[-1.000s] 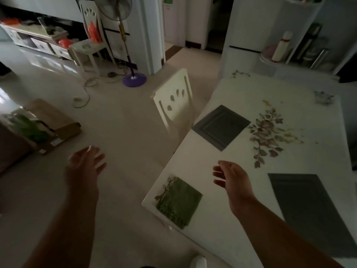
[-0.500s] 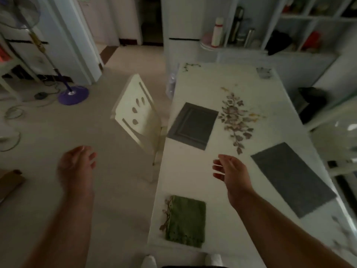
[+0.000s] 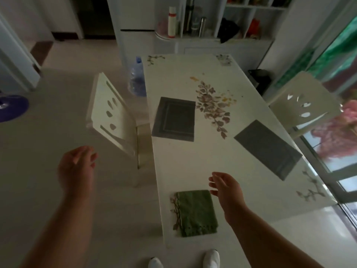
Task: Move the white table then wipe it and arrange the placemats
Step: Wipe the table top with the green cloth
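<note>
The room is dim and my forearms run off the bottom edge. The white tabletop [image 3: 193,167] carries two grey placemats [image 3: 174,118] [image 3: 267,148] and a green cloth [image 3: 196,212]. My right hand [image 3: 227,190] hovers beside the cloth, grip released, and my left hand [image 3: 77,167] hangs loose over the floor, both holding nothing.

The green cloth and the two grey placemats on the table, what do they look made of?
The green cloth looks like soft woven fabric, matte, with a scalloped lower edge. The placemats, left and right, look like flat matte textile or woven vinyl; the left one has a raised border frame. The dim light leaves the exact weave unclear.
</note>
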